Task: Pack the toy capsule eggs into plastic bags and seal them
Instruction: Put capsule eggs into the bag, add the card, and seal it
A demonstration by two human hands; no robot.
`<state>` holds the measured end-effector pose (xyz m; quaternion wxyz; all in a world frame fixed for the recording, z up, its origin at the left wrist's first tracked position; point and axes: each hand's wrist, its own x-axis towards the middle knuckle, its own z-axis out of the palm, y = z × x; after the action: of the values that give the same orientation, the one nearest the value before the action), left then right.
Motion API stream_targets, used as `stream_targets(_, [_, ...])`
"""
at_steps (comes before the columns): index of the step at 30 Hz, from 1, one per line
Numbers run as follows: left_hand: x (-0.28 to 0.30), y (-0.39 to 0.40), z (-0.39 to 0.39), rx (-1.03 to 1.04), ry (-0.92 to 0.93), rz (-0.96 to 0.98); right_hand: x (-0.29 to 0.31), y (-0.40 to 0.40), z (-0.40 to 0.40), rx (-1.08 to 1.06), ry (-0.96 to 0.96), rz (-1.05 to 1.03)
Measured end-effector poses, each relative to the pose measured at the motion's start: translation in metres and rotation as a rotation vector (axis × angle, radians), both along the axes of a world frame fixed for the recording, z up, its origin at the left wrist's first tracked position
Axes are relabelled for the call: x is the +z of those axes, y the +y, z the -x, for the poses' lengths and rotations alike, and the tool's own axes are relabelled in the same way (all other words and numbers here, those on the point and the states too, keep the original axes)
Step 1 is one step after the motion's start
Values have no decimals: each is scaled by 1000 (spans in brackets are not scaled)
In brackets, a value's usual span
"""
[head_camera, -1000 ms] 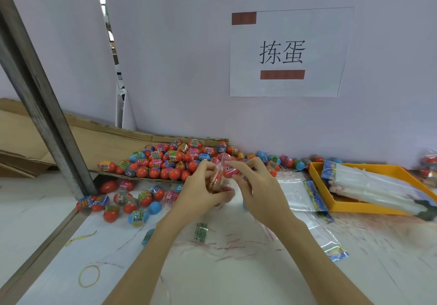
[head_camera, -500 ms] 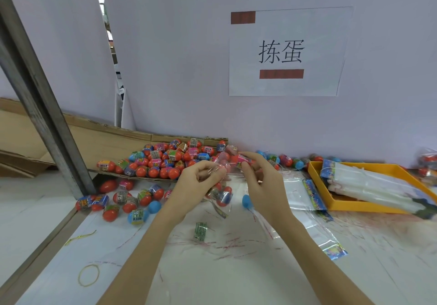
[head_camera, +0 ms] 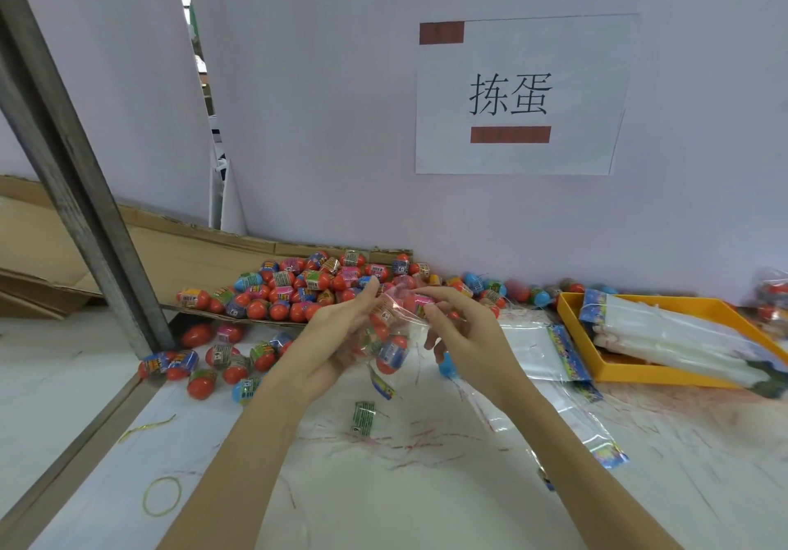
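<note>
Between my hands hangs a clear plastic bag (head_camera: 394,336) with several red and blue capsule eggs inside. My left hand (head_camera: 337,336) cups the bag's left side, thumb at its top edge. My right hand (head_camera: 464,336) pinches the bag's upper right edge, fingers spread. A heap of loose capsule eggs (head_camera: 298,289) lies on cardboard behind my hands, and more eggs (head_camera: 213,362) are scattered on the white table at the left. One blue egg (head_camera: 447,366) peeks out under my right hand.
Flat empty bags (head_camera: 537,349) lie right of my hands. An orange tray (head_camera: 631,374) with stacked bags stands at the far right. A slanted metal post (head_camera: 85,208) rises at the left. A rubber band (head_camera: 162,496), a gold twist tie (head_camera: 145,428) and a loose green label (head_camera: 362,417) lie nearer me.
My hands have drawn slightly apart and the bag has been lifted and stretched open between them; the eggs have dropped lower inside it.
</note>
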<state>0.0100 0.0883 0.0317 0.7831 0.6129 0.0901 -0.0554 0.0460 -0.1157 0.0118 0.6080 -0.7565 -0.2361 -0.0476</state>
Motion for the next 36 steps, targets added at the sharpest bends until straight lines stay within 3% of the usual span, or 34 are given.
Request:
stream_targets(3, [2,3,3,-106,40,198,-2,1,-2,-76,-2,-42])
stream_targets(7, [1,-1,2,-200,13,209,-4,0,-5,-154,25,-135])
stream_targets(14, [-8,1,-8,-25,1,222,-2,-1,-4,-71,129,-153])
stream_targets(24, [-12,-3,-12,123,-44,196,4,0,1,-51,98,-140])
stream_targets(33, [-13,-9,-11,140,-10,368,5,4,6,-45,125,-115])
stream_targets(36, [-11,-13,-8,104,14,335,4,5,5,-46,83,-126])
